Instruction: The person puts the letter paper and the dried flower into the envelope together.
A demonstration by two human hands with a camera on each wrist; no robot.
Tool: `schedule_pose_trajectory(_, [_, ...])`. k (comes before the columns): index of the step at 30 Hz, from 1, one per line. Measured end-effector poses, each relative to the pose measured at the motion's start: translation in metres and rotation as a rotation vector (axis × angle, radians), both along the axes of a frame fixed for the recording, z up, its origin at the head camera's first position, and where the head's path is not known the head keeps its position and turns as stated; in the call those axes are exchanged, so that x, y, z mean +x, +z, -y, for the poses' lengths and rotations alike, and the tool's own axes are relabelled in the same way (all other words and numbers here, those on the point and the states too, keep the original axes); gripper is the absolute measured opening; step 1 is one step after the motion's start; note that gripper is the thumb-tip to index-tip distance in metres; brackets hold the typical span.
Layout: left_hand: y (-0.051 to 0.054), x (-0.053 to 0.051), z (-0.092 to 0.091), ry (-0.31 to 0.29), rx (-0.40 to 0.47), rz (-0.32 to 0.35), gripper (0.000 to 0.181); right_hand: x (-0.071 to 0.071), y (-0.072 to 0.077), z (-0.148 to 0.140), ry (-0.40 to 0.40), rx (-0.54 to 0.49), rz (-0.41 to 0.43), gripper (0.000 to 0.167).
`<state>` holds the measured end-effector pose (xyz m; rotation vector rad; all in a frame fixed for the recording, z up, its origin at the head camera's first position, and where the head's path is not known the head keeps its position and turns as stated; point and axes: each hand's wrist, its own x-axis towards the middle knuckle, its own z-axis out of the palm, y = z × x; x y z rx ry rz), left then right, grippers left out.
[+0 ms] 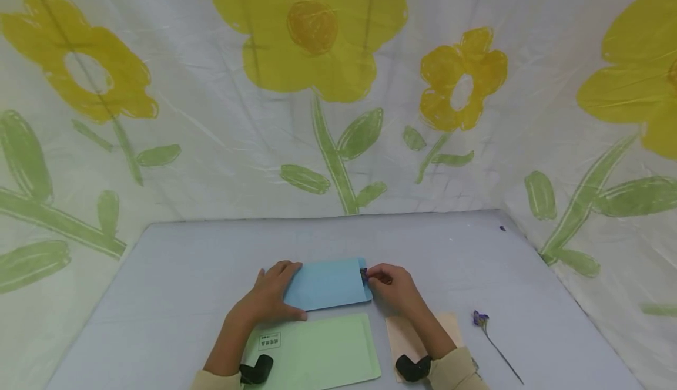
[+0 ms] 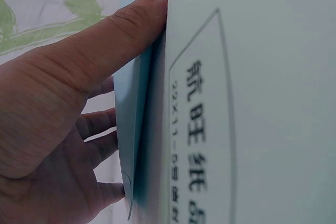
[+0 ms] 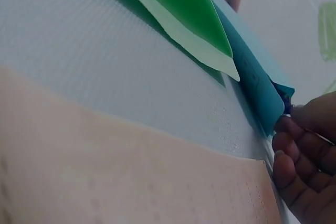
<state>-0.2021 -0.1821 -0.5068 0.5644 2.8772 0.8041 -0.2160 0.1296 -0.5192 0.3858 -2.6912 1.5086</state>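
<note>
A blue envelope lies flat on the table with its mouth towards the right. My left hand spans its left end, fingers at the far edge and thumb by the near edge; the left wrist view shows this hand against the blue paper. At the mouth, my right hand pinches a small purple dried flower, partly inside the envelope. In the right wrist view the purple bit shows between the right hand's fingertips and the blue opening; its stem is hidden.
A green envelope lies nearer me, below the blue one. Under my right forearm is a pale peach envelope. A dried purple flower with a long stem lies to the right. One dark fragment sits near the far right corner.
</note>
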Motion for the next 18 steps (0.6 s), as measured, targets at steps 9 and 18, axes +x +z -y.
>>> schedule_pose_trajectory(9, [0.0016,0.0005,-0.0002,0.002,0.000,-0.006,0.109,0.0021,-0.0018,-0.0005,0.108,-0.017,0.000,0.016])
schedule_pose_trajectory(18, [0.0020,0.0005,0.0000,-0.003,-0.002,-0.013,0.109,0.0020,-0.0041,0.0013,0.034,-0.019,-0.034,0.013])
